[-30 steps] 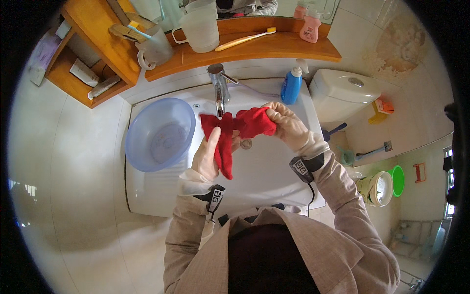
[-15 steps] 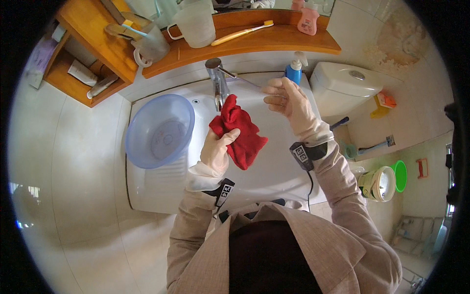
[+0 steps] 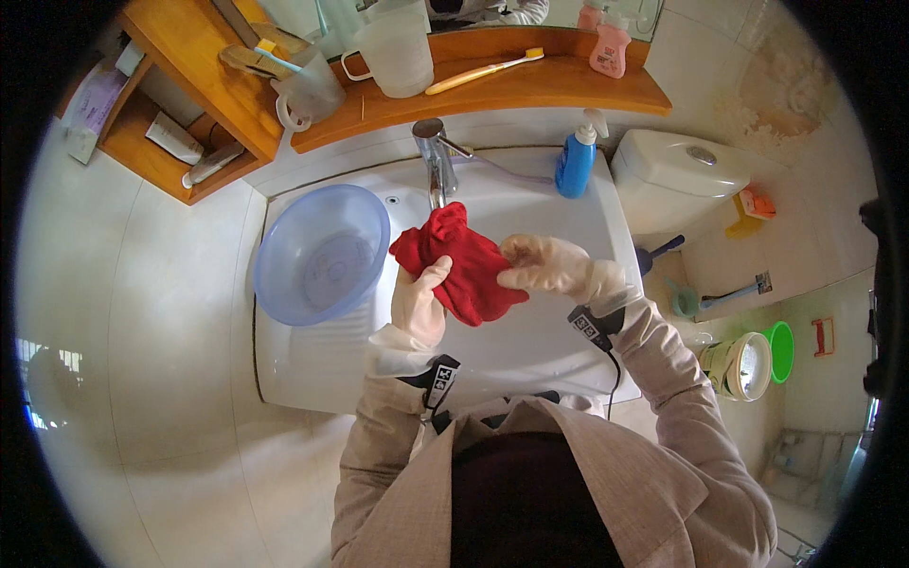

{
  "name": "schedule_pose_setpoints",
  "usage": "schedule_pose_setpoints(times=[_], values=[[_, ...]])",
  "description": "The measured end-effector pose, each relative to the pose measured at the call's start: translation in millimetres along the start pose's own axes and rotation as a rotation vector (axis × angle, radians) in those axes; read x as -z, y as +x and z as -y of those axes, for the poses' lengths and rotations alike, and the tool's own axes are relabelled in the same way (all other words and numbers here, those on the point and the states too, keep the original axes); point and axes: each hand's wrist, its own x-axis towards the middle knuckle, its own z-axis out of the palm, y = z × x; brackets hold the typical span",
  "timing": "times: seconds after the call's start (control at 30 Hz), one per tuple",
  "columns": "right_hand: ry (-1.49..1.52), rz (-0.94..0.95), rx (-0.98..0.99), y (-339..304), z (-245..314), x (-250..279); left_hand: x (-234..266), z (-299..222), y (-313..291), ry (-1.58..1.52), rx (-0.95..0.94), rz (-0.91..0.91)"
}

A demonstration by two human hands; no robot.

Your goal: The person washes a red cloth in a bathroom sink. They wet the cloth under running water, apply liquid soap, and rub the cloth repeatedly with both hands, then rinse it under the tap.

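Observation:
A crumpled red cloth (image 3: 461,270) hangs over the white sink (image 3: 530,369), just below the chrome faucet (image 3: 437,166). Its left side is in my left hand (image 3: 417,308), thumb on top and the fingers hidden underneath. At the cloth's right edge, my right hand (image 3: 551,265) has its thumb and curled fingers closed on the fabric. Both hands wear pale, thin gloves. A blue plastic basin (image 3: 275,275) rests at the sink's left side. Behind my right hand stands a blue pump bottle (image 3: 575,166) with a white head.
A wooden shelf (image 3: 492,95) above the faucet bears a toothbrush (image 3: 485,71), a plastic jug (image 3: 396,57), a cup (image 3: 311,93) and a pink bottle (image 3: 611,52). A toilet tank (image 3: 677,175) adjoins the sink on the right, with buckets (image 3: 743,367) beyond.
My right hand has come down and left from near the blue pump bottle to the cloth's right edge. The cloth is spread wider, and the view has shifted slightly.

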Motion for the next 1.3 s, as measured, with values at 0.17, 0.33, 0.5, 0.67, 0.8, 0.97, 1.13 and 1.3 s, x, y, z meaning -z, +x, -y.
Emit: schedule_pose_setpoints(times=[0.17, 0.33, 0.5, 0.67, 0.8, 0.97, 1.13, 1.3], values=[[-0.282, -0.181, -0.066, 10.8, 14.7, -1.2, -23.8, -7.0, -8.8, 0.195, -0.123, 0.204], [-0.067, -0.273, 0.037, 14.4, 15.4, -10.9, -34.6, -28.4, -17.5, 0.324, -0.074, 0.263], [-0.205, -0.122, 0.146, 7.6, 17.5, -13.7, -23.2, -33.8, -5.6, 0.216, 0.075, 0.121], [-0.3, -0.177, 0.104, -0.5, 24.5, -8.8, -15.4, -28.5, 2.5, 0.488, -0.048, 0.04], [-0.306, -0.139, 0.115, -4.8, 23.4, -5.6, -14.2, -26.7, 0.6, 0.615, -0.022, 0.062], [-0.328, -0.279, 0.32, -5.9, 14.5, -16.1, -13.6, -29.3, 1.8, 0.196, -0.111, 0.067], [-0.14, -0.305, 0.216, -4.8, 18.2, -23.1, -25.3, -26.2, 2.5, -0.102, -0.137, -0.016], [-0.283, -0.278, 0.124, 0.9, 29.6, -19.7, -38.6, -26.7, -4.9, 0.219, -0.21, 0.031]])
